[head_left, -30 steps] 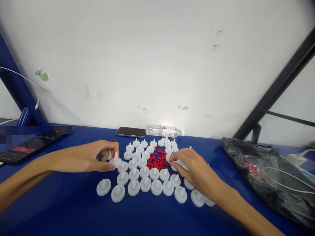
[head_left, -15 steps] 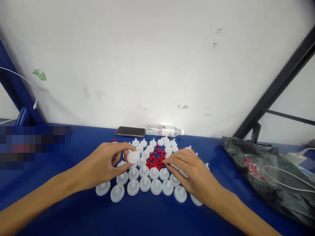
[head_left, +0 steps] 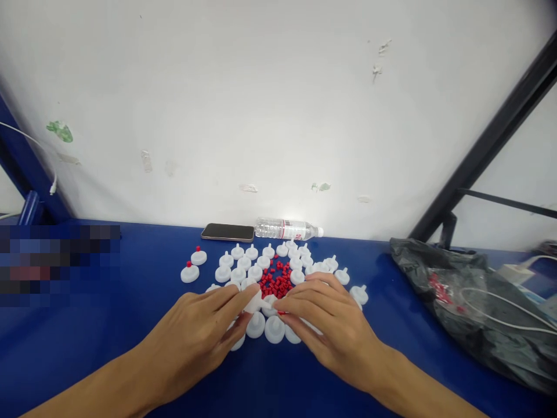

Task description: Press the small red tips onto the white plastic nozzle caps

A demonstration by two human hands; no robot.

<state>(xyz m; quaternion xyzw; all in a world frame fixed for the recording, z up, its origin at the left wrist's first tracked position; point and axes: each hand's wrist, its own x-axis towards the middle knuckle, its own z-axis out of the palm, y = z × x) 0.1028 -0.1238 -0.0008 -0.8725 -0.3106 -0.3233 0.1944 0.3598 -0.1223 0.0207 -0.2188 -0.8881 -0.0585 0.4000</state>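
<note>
My left hand point(head_left: 204, 331) is closed on a white nozzle cap point(head_left: 255, 303), its thin spout pointing right. Facing it, my right hand point(head_left: 328, 319) pinches a small red cap point(head_left: 282, 312) close to the spout's tip; I cannot tell whether the two touch. Beneath and around both hands stand many white nozzle caps point(head_left: 274, 329), spouts up. A heap of small red caps point(head_left: 277, 281) lies among them. Off to the left, two white nozzle caps point(head_left: 190, 274) carry red caps on their spouts.
A phone point(head_left: 227, 233) and a clear plastic bottle point(head_left: 287, 229) lie along the wall at the back. On the right sits a black plastic bag point(head_left: 474, 325) with a clear bag of red pieces and a white cable on it. Dark metal posts rise at both sides.
My left hand has turned the white nozzle cap so its spout points right, moving right and down. My right hand has left the red heap with a red cap, coming nearer the left.
</note>
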